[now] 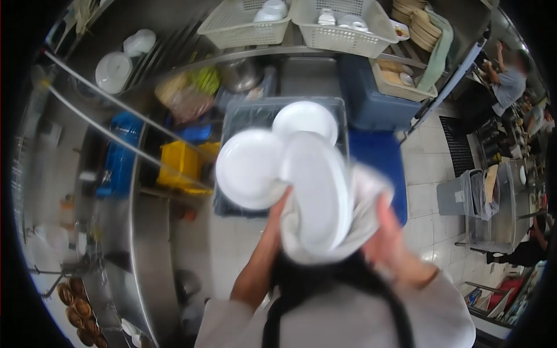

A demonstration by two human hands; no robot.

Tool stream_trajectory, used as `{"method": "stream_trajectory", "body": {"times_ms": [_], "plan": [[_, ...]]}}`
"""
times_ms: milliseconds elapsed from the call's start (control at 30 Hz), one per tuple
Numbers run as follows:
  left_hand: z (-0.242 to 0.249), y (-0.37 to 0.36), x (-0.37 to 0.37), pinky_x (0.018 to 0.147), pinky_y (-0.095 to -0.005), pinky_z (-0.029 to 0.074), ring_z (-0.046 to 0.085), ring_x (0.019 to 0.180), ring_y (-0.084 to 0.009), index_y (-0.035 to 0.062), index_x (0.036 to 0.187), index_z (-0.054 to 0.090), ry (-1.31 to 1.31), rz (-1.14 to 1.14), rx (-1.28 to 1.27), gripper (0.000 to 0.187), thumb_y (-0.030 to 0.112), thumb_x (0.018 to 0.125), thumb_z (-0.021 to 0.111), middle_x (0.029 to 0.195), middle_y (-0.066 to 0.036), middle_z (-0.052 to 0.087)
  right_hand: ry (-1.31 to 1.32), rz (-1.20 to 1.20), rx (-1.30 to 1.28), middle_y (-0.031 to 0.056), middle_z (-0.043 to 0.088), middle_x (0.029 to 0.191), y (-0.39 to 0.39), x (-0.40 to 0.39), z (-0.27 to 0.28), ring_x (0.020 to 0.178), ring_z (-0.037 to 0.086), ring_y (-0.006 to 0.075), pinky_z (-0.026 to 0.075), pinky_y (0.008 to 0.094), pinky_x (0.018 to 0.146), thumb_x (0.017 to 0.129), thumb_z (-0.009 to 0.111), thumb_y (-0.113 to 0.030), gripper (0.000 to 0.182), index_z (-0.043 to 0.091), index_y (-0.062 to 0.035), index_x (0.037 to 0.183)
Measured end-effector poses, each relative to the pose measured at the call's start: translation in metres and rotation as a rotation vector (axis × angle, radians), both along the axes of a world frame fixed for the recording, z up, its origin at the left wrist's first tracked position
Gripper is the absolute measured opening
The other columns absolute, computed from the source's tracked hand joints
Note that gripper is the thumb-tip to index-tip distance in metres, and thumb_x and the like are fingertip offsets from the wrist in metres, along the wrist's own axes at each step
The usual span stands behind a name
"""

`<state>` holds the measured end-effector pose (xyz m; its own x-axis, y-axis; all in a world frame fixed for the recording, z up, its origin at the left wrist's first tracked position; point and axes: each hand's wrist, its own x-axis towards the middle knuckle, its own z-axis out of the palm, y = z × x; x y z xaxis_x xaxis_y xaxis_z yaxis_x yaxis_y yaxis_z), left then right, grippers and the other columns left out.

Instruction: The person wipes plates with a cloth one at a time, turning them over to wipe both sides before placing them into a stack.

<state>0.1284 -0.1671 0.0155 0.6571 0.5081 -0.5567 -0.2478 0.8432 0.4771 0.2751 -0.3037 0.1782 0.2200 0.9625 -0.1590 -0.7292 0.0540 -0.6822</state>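
A white oval plate (316,191) is held up in front of my chest, with a pale cloth (370,200) wrapped around its near end and right side. My left hand (279,203) is closed at the plate's left edge, over part of the cloth; some of its fingers are hidden. Smeared by motion, my right hand (390,235) is against the cloth on the plate's right side and looks closed on it. Just beyond are two white round plates, one at the left (249,168) and one farther back (306,120), over a grey plastic crate (232,119).
Perforated baskets (243,35) with white dishes stand on the shelf above. A blue-grey bin (371,104) is behind right. To the left are metal rails (110,133), a yellow container (177,165) and a steel counter (145,249). Other people (510,81) are at far right.
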Motion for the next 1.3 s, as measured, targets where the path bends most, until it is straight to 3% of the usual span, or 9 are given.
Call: {"method": "stream_trajectory", "body": {"times_ms": [33, 200, 367, 500, 600, 767, 900, 1233, 1300], "plan": [[0.002, -0.008, 0.005, 0.103, -0.0357, 0.039, 0.05, 0.121, -0.0251, 0.0001, 0.136, 0.044, 0.002, 0.016, 0.0, 0.063, 0.042, 0.091, 0.059, 0.127, -0.012, 0.056, 0.113, -0.021, -0.084, 0.0112, 0.045, 0.142, 0.018, 0.014, 0.002, 0.129, 0.045, 0.0257, 0.032, 0.0382, 0.111, 0.1, 0.037, -0.047, 0.062, 0.033, -0.0021, 0.143], [-0.001, -0.011, 0.02, 0.097, -0.0338, 0.042, 0.054, 0.112, -0.0224, -0.0017, 0.129, 0.051, 0.115, 0.061, 0.08, 0.057, 0.035, 0.088, 0.067, 0.122, -0.011, 0.058, -0.083, 0.023, -0.47, 0.0129, 0.048, 0.138, 0.036, 0.006, -0.028, 0.121, 0.051, 0.0236, 0.04, 0.0373, 0.105, 0.099, 0.045, -0.04, 0.056, 0.041, -0.0006, 0.138], [0.004, 0.021, -0.013, 0.087, -0.0342, 0.051, 0.062, 0.101, -0.0243, -0.0005, 0.125, 0.052, 0.177, 0.17, 0.217, 0.049, 0.027, 0.087, 0.068, 0.113, -0.013, 0.062, 0.332, 0.174, -0.168, 0.0121, 0.046, 0.141, -0.012, 0.038, -0.04, 0.128, 0.046, 0.0247, 0.039, 0.0405, 0.106, 0.1, 0.042, -0.038, 0.055, 0.036, -0.002, 0.141], [-0.014, 0.028, -0.006, 0.087, -0.0346, 0.051, 0.062, 0.1, -0.0226, -0.0027, 0.126, 0.049, 0.303, -0.054, 0.514, 0.055, 0.022, 0.083, 0.073, 0.114, -0.013, 0.061, -0.671, 0.207, -0.577, 0.0183, 0.061, 0.119, 0.01, 0.069, -0.064, 0.107, 0.062, 0.0254, 0.05, 0.0392, 0.092, 0.088, 0.064, -0.017, 0.051, 0.047, 0.0029, 0.132], [-0.04, 0.018, 0.007, 0.09, -0.0346, 0.049, 0.06, 0.104, -0.0216, -0.003, 0.128, 0.047, 0.189, -0.026, 0.366, 0.055, 0.021, 0.085, 0.071, 0.118, -0.012, 0.059, -0.689, 0.045, -0.678, 0.0191, 0.066, 0.105, 0.03, 0.086, -0.078, 0.092, 0.067, 0.0259, 0.055, 0.0382, 0.082, 0.083, 0.067, -0.01, 0.043, 0.056, 0.0058, 0.122], [-0.052, -0.015, -0.011, 0.096, -0.0338, 0.046, 0.056, 0.112, -0.0214, -0.0027, 0.132, 0.045, 0.049, -0.031, 0.143, 0.056, 0.022, 0.087, 0.07, 0.124, -0.013, 0.057, -0.479, -0.16, -0.567, 0.0222, 0.066, 0.104, 0.051, 0.124, -0.147, 0.09, 0.067, 0.0282, 0.056, 0.0352, 0.079, 0.083, 0.067, -0.007, 0.04, 0.056, 0.0119, 0.116], [-0.017, -0.037, -0.055, 0.096, -0.0316, 0.045, 0.057, 0.112, -0.0191, -0.0014, 0.131, 0.048, 0.171, -0.231, 0.275, 0.05, 0.015, 0.088, 0.068, 0.122, -0.009, 0.06, -0.415, -0.407, -0.496, 0.0243, 0.062, 0.112, 0.088, 0.149, -0.192, 0.095, 0.066, 0.0282, 0.055, 0.0354, 0.079, 0.083, 0.067, -0.006, 0.041, 0.054, 0.0129, 0.117], [0.003, -0.036, -0.136, 0.085, -0.0299, 0.048, 0.063, 0.097, -0.017, -0.0043, 0.107, 0.065, 0.675, 0.114, 1.063, 0.024, 0.002, 0.084, 0.067, 0.104, -0.01, 0.068, -0.691, -0.475, -0.499, 0.0172, 0.065, 0.108, 0.186, 0.145, -0.231, 0.094, 0.064, 0.0248, 0.049, 0.0349, 0.085, 0.083, 0.069, -0.011, 0.038, 0.058, 0.0059, 0.116], [-0.002, -0.04, -0.137, 0.085, -0.0304, 0.048, 0.063, 0.096, -0.017, -0.0046, 0.104, 0.065, 0.768, 0.229, 1.066, 0.021, 0.002, 0.084, 0.066, 0.102, -0.01, 0.068, -0.962, -0.523, -0.516, 0.0193, 0.067, 0.105, 0.199, 0.136, -0.235, 0.095, 0.065, 0.0244, 0.048, 0.0352, 0.083, 0.081, 0.073, -0.017, 0.038, 0.062, 0.0081, 0.108]]}}
